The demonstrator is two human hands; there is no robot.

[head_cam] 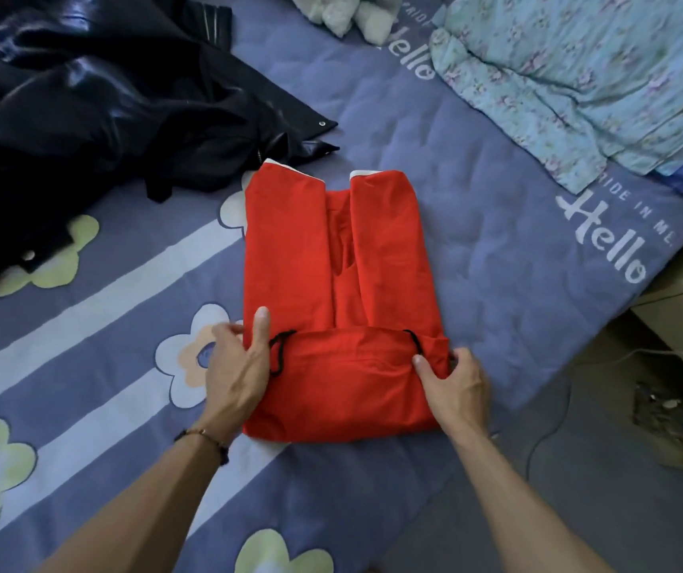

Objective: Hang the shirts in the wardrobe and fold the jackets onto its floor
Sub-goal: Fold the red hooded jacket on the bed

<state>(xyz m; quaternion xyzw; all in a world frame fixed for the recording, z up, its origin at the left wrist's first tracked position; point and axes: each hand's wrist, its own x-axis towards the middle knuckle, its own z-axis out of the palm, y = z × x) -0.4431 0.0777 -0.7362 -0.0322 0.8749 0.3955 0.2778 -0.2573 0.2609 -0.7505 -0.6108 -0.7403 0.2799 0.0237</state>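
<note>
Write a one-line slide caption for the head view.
Both hands, left and right, grip the folded-up near end of a red jacket on the bed, a black jacket heaped beside.

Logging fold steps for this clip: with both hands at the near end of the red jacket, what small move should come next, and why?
Probably roll the near fold once more toward the collar. The left hand and right hand grip the side edges of the red jacket, whose sides are folded inward and whose near end is turned over; the far part lies flat.
</note>
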